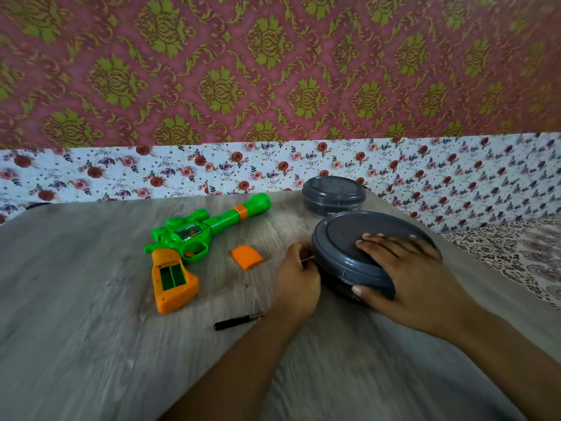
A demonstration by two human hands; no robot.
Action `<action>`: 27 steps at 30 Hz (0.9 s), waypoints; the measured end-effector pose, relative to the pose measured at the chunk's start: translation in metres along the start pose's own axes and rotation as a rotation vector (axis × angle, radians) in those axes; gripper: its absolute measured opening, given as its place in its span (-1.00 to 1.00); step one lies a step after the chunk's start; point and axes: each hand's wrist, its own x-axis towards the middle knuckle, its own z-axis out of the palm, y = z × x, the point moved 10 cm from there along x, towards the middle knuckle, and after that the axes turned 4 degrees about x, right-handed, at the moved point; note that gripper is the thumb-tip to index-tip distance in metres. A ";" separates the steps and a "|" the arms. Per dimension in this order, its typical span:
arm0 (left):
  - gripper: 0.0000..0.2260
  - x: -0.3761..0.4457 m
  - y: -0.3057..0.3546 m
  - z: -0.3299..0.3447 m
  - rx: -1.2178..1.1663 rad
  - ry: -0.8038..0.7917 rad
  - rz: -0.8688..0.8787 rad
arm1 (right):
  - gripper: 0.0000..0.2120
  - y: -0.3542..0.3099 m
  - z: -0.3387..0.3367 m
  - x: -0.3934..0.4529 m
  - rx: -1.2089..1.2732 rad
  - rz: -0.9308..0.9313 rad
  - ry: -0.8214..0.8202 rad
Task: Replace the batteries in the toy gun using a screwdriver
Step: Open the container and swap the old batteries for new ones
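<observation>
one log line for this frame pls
stage: opening near container | left hand: at lid edge | right hand: on lid | toy gun: compartment open | screwdriver: on table

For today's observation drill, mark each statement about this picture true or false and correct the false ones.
1. The gun's battery bay is open. True.
2. The orange cover is fitted on the grip. False: it lies loose on the table.
3. The right hand rests on the near container's lid. True.
4. The left hand holds the screwdriver. False: it lies on the table, and the hand is at the lid's edge.
5. Both containers are open. False: the far container is lidded too.
</observation>
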 end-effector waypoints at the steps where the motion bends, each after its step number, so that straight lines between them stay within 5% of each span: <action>1: -0.68 -0.001 0.002 0.000 0.011 -0.015 0.008 | -0.32 -0.002 -0.001 0.001 -0.028 0.016 0.008; 8: -0.68 -0.007 0.020 0.007 0.143 -0.112 0.197 | -0.28 -0.018 0.010 0.013 -0.073 0.133 -0.056; 18: 0.16 -0.010 0.016 0.032 0.243 -0.304 0.255 | -0.33 -0.027 0.009 0.022 -0.122 0.063 -0.083; 23: -0.08 -0.009 0.015 0.028 0.229 -0.261 0.219 | -0.38 -0.036 0.004 0.023 -0.159 0.008 -0.010; 27: -0.01 -0.008 0.014 0.030 0.263 -0.271 0.223 | -0.43 -0.046 -0.003 0.025 -0.165 -0.113 0.034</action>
